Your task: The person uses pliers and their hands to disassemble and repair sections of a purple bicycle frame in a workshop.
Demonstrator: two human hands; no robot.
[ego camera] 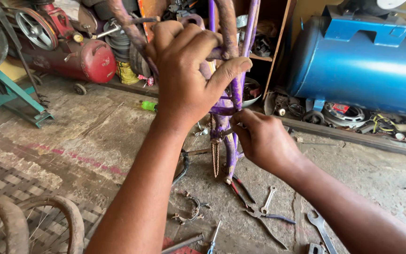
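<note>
A purple bicycle frame point(231, 141) stands upright on the concrete floor in front of me, with a rusty chain point(215, 157) hanging from it. My left hand point(189, 70) is wrapped around the upper tubes of the frame. Lower down, my right hand point(264, 138) pinches a small metal part at the frame's lower joint, fingers closed on it. Exactly what that part is stays hidden by my fingers.
On the floor lie red-handled pliers point(239, 188), a spanner point(269, 199), blue-handled pliers point(271, 218), a second wrench point(322, 230), a screwdriver point(213, 240) and a brake caliper point(191, 209). A red compressor point(83, 59) stands back left, a blue tank point(363, 66) back right, rusty wheels point(29, 226) bottom left.
</note>
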